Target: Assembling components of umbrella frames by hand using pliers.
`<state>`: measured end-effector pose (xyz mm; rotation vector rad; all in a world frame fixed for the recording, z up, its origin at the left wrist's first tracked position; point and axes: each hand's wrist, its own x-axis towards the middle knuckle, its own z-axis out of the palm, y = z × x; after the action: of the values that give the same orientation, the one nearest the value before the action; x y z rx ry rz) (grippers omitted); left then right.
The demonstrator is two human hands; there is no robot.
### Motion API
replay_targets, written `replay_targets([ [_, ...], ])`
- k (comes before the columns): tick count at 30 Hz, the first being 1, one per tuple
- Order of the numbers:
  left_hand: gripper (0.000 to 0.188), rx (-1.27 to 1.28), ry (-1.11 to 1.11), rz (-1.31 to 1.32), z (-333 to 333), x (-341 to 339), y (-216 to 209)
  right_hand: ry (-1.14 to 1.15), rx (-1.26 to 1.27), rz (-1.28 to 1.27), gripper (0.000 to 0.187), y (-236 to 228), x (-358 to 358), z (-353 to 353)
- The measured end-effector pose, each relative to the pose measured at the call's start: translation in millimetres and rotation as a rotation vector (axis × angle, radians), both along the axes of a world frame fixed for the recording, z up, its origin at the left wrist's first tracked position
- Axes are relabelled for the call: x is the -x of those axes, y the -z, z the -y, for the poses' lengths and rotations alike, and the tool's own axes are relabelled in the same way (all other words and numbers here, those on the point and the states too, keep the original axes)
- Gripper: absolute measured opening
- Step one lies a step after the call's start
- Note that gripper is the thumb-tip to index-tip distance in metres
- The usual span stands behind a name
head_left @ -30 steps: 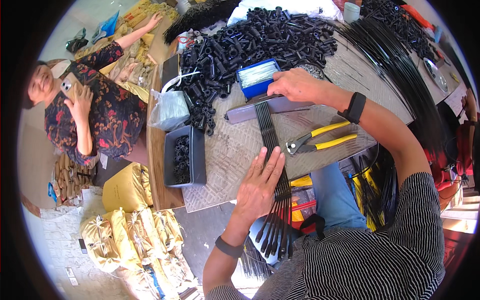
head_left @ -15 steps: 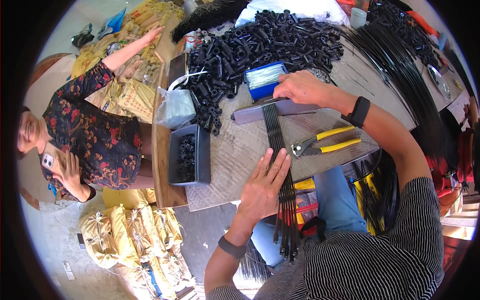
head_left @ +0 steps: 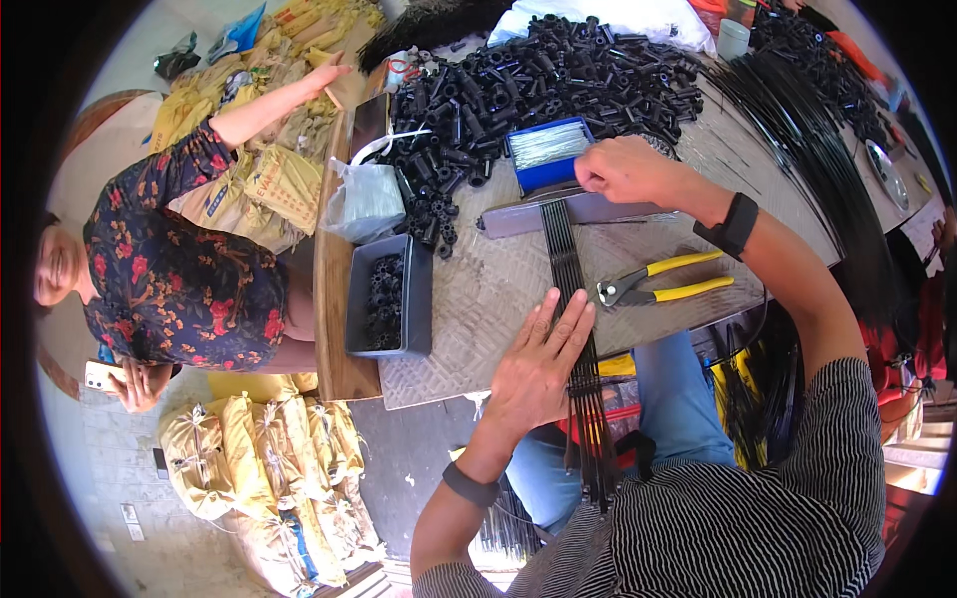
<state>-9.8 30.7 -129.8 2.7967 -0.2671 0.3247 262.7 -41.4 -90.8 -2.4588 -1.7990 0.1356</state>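
Observation:
Flat on a row of thin black rods [head_left: 566,254] lies my left hand [head_left: 533,369], its fingers stretched out and pressing lightly. The rods' far ends meet a grey bar [head_left: 513,221], and their near ends hang over the table edge toward my lap. My right hand [head_left: 630,171] is closed in a pinch above the bar, beside a blue box [head_left: 546,177] of thin silvery pins [head_left: 548,145]. Whatever its fingertips hold is too small or hidden to make out. Cutting pliers [head_left: 623,289] with yellow handles rest on the table, right of the rods.
A big heap of black tubular parts [head_left: 538,85] covers the far table. On the left stand a grey bin [head_left: 424,299] of small black pieces and a plastic bag [head_left: 364,204]. Long black rods [head_left: 797,140] lie far right. Another person [head_left: 189,259] stands left, holding a phone.
My right hand has lifted slightly off the bar, its fingers more curled. My left hand stays flat on the rods. The other person's phone has lowered. The whole view has shifted a little.

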Motion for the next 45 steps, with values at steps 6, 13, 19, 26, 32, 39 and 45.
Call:
replay_targets([
  [6, 0.082, 0.007, 0.016, 0.008, -0.7, -3.6, 0.3, -0.050, -0.263, 0.047, 0.005, 17.0, 2.1, -15.7],
  [13, 0.074, -0.131, -0.056, 0.053, 1.1, -11.5, 12.4, 0.067, -0.235, 0.146, 0.011, -5.2, -21.1, -62.7],
  [19, 0.077, -0.153, -0.069, 0.135, 1.2, -9.9, 16.8, 0.079, -0.081, 0.070, 0.014, -14.1, -16.7, -70.9],
  [26, 0.077, -0.153, -0.058, 0.170, 5.6, -14.2, 21.2, -0.064, -0.502, 0.202, 0.014, -25.9, -18.1, -45.4],
  [32, 0.105, -0.060, -0.128, 0.205, 7.6, 0.2, -7.4, -0.092, -0.581, -0.825, 0.025, -104.4, 117.0, 94.4],
  [39, 0.072, 1.115, 0.219, 0.158, 25.7, 21.5, -87.1, -0.349, -0.828, 0.075, 0.032, -99.1, 187.6, 139.6],
  [45, 0.031, 1.001, 0.115, 0.327, 33.0, 31.0, -113.0, -0.224, -1.089, 0.179, 0.033, -85.7, 186.4, 118.3],
])
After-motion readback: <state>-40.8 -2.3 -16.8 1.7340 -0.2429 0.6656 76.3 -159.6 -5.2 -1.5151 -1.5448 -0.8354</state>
